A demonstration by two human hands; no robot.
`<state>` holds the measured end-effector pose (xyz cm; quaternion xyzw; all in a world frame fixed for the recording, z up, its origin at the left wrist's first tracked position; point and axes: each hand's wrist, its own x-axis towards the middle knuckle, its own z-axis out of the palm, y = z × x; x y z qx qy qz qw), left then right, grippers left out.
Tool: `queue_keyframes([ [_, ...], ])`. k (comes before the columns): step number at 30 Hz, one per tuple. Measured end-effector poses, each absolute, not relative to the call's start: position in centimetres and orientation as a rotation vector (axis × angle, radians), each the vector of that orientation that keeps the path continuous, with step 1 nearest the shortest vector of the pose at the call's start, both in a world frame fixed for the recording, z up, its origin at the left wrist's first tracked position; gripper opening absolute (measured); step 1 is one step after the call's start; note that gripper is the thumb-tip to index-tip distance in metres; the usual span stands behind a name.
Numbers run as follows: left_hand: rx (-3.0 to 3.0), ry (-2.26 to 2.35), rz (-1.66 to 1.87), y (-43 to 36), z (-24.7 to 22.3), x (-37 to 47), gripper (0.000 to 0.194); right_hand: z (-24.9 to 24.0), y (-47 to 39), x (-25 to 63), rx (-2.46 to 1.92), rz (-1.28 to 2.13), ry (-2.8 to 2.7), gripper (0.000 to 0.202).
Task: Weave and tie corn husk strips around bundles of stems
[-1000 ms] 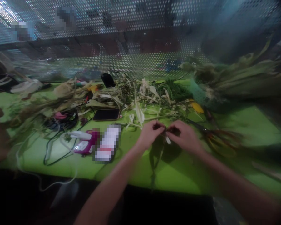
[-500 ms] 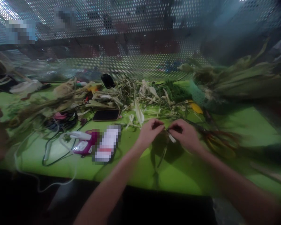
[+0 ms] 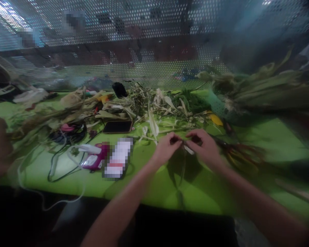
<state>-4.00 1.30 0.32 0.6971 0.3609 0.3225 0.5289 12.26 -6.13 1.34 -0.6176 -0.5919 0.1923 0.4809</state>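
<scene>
Pinches a small pale-tipped piece (image 3: 189, 150) with both hands, just above a green table (image 3: 144, 152), at the centre of a clock with twelve straight ahead. Clamps its dark end in left hand (image 3: 166, 150), thumb and fingertips together; clamps the pale part in right hand (image 3: 207, 150), thumb and fingertips likewise closed, just beside the left. Cannot tell exactly how the piece passes between the fingertips, too small and dim. Has a thin strand (image 3: 183, 168) hanging from between the hands toward six.

Shows, toward ten, a pale husk leaf (image 3: 153, 125) near left hand; toward eleven, a tangled heap of dried plant matter (image 3: 139, 97); just past twelve, a green fibrous bundle (image 3: 194, 101), in front of a perforated screen (image 3: 154, 73). Has, between one and two, a turquoise basket (image 3: 217, 106), with long dried leaves (image 3: 273, 85) stretching toward two. Includes, between three and four, a blurred tool with orange and yellow handles (image 3: 237, 159).

Shows, between nine and ten, a dark phone (image 3: 117, 127) lying flat; between eight and nine, a pixelated phone-shaped thing (image 3: 118, 157), with a purple object (image 3: 95, 163) just beyond.
</scene>
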Motion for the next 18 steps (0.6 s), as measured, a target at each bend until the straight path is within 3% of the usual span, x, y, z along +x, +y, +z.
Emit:
queue_keyframes([
  [8, 1.645, 0.867, 0.968, 0.67, 0.51, -3.78, 0.002, 1.53, -6.43, 11.92, -1.628, 0.678, -1.505, 0.028],
  [18, 1.409, 0.879, 0.960, 0.67, -0.39, -3.39, 0.008, 0.84, -6.09, 11.59, -1.603, 0.684, -1.428, 0.014],
])
